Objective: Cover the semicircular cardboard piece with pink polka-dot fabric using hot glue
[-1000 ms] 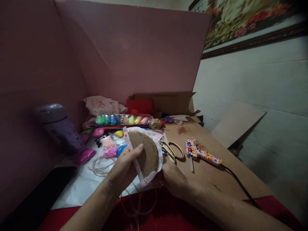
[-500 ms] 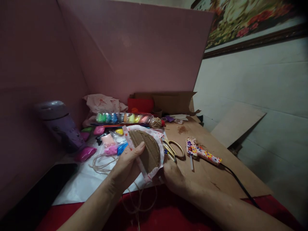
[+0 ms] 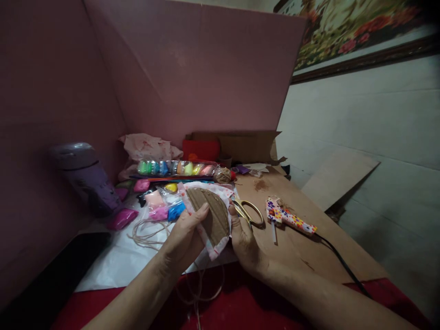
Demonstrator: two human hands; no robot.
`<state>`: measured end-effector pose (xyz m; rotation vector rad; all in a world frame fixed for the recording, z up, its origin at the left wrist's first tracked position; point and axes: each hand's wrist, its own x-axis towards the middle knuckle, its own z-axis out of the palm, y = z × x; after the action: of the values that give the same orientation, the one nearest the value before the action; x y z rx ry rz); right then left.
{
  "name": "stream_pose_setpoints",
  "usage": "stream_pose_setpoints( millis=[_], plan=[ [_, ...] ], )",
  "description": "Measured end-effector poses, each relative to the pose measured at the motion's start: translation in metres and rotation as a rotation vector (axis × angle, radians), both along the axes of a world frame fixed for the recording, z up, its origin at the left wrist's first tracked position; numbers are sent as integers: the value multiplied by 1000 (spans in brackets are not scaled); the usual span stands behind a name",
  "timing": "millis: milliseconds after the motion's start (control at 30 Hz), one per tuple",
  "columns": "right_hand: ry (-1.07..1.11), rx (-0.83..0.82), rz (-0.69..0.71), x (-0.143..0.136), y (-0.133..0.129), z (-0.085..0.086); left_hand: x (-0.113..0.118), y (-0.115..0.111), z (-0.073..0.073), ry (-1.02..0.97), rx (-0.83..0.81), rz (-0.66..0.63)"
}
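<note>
My left hand (image 3: 187, 231) grips a half-round piece of brown corrugated cardboard (image 3: 211, 215), its thumb lying across the face. White fabric with pink-red marks (image 3: 220, 189) is folded over the cardboard's edges. At the right rim is my right hand (image 3: 244, 240), thumb raised against the fabric edge and its other fingers mostly hidden. Just beyond that hand lie gold-handled scissors (image 3: 252, 213), blades partly covered. Loops of thin twine (image 3: 199, 293) hang below the piece over the red cloth.
A flowered glue gun (image 3: 288, 220) with a black cord lies on cardboard at the right. Packets of coloured clay (image 3: 154, 199), a clay tray (image 3: 177, 168) and a twine ball (image 3: 222, 174) sit behind. A purple bottle (image 3: 87, 183) stands left, near a dark flat object (image 3: 82, 256).
My right hand has risen along the right rim, bringing its thumb up into view against the fabric edge. The cardboard piece has tilted slightly, with my left hand still on it.
</note>
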<state>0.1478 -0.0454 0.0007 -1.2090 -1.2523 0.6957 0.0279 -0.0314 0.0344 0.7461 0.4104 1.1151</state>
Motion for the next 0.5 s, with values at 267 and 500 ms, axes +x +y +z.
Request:
stream_pose_setpoints(
  millis=[267,500],
  plan=[
    [-453,49,-40,8,4,2,3,2,-3,30,-2,47],
    [-795,216,-9,15,9,3,4,1,-6,45,-42,96]
  ],
)
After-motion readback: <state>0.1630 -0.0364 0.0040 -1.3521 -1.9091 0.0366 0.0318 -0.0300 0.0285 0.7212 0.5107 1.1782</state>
